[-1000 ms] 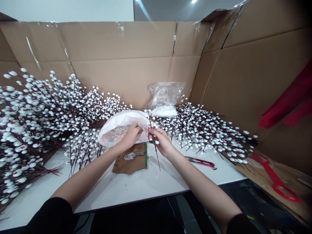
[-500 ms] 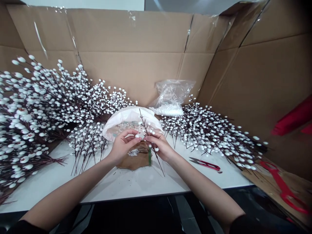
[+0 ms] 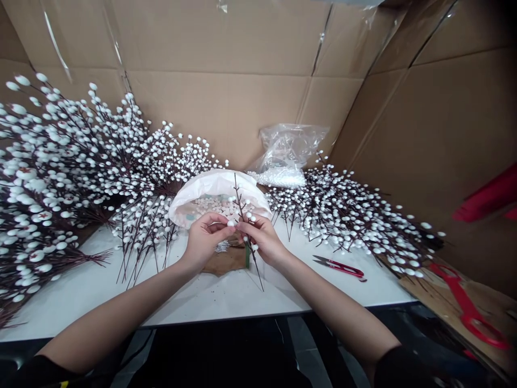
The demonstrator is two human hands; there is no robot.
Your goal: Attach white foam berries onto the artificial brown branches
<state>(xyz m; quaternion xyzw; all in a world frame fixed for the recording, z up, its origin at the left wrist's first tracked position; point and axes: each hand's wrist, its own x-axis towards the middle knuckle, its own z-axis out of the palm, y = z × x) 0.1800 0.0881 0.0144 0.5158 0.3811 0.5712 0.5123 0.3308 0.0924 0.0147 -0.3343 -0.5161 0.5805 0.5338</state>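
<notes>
My right hand (image 3: 262, 237) is closed on a thin dark artificial stem (image 3: 257, 269), which leans with its bare tip up and carries a few white berries. Between thumb and forefinger, my left hand (image 3: 205, 237) pinches a white foam berry (image 3: 231, 223) against one of the stem's side twigs. The fingertips of both hands almost meet. Behind them a round tub lined with a white plastic bag (image 3: 202, 186) holds many loose white berries (image 3: 216, 205). Below the hands lies a brown piece (image 3: 224, 261) with small pale bits and a green strip (image 3: 247, 256).
Finished-looking berry branches (image 3: 133, 145) are heaped at the left, more berry branches (image 3: 343, 215) at the right. A clear bag (image 3: 291, 156) of white beads stands at the back. Red thread snips (image 3: 339, 267) lie on the white table (image 3: 181, 302); large red scissors (image 3: 464, 302) rest at far right.
The view has tipped slightly downward. My left fingers have drawn closer to the right ones with the berry, and the stem's lower end has swung a little left.
</notes>
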